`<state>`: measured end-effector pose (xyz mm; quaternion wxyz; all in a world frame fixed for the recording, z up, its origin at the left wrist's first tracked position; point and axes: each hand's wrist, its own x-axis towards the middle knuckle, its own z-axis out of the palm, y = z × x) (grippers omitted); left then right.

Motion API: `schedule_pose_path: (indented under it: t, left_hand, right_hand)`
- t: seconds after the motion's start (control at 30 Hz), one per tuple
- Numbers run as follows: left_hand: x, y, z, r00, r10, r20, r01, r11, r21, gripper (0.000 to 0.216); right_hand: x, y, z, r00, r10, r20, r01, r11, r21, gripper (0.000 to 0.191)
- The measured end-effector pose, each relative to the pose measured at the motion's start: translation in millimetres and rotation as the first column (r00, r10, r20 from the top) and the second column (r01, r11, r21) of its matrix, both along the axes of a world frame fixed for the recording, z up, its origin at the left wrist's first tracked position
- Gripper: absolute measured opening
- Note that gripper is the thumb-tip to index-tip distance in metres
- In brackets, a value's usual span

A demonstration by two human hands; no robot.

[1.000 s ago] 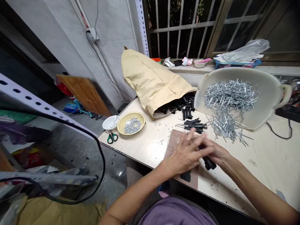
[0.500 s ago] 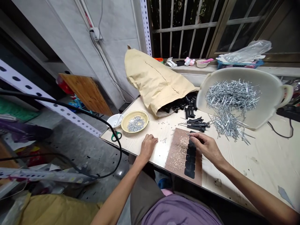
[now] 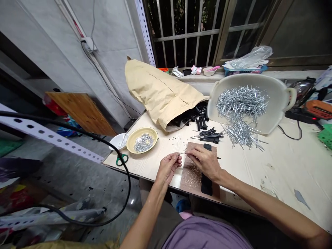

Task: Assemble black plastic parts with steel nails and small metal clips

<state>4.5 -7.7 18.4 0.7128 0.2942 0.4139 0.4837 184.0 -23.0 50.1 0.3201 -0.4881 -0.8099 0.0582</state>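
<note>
My left hand (image 3: 168, 166) hovers over the table's front edge with its fingertips pinched together on something too small to make out. My right hand (image 3: 205, 160) is closed on a thin metal pin (image 3: 217, 157) whose tip points left toward the left fingers. Both hands meet above a brown board (image 3: 190, 174) sprinkled with tiny silver bits. A row of black plastic pieces (image 3: 206, 185) lies on that board, partly under my right wrist. More black pieces with pins (image 3: 210, 135) lie just beyond the board.
A tilted white scoop (image 3: 275, 103) spills a heap of metal pins (image 3: 240, 107). A tan paper sack (image 3: 160, 91) spills black parts. A yellow dish (image 3: 153, 132) of small silver bits, a white dish (image 3: 116, 140) and green scissors (image 3: 121, 159) sit at the left corner.
My left hand left the table near the loose bits and rose, pinched, to meet the right hand. My right hand shifted left with the pin. The view panned right.
</note>
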Motion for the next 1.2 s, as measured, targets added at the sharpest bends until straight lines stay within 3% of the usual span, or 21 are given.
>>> schedule_pose_path:
  t: [0.33, 0.6, 0.8, 0.97, 1.2]
  left_hand:
    - [20.5, -2.6, 11.5, 0.999, 0.028, 0.043, -0.029, 1.0, 0.01, 0.032]
    - [28.0, -2.7, 10.8, 0.991, 0.081, -0.104, -0.07, 0.992, 0.104, 0.031]
    - [28.2, -3.7, 6.0, 0.951, 0.137, -0.276, -0.068, 0.967, 0.246, 0.032]
    - [30.8, -5.1, 5.3, 0.95, 0.143, -0.279, -0.069, 0.963, 0.259, 0.031]
    - [31.9, -2.9, 4.6, 0.943, 0.15, -0.298, -0.068, 0.961, 0.267, 0.03]
  right_hand:
    - [9.7, -2.0, -2.7, 0.995, -0.063, 0.078, 0.061, 0.998, 0.029, 0.022]
    - [13.1, -4.8, -3.9, 0.984, -0.103, 0.144, 0.094, 0.993, 0.067, 0.024]
    - [12.4, -7.1, -2.5, 0.968, -0.16, 0.193, 0.136, 0.982, 0.129, 0.022]
    - [12.6, -6.7, -6.2, 0.952, -0.19, 0.238, 0.135, 0.964, 0.228, 0.02]
    - [11.2, -5.6, -5.4, 0.948, -0.207, 0.243, 0.173, 0.973, 0.155, 0.025]
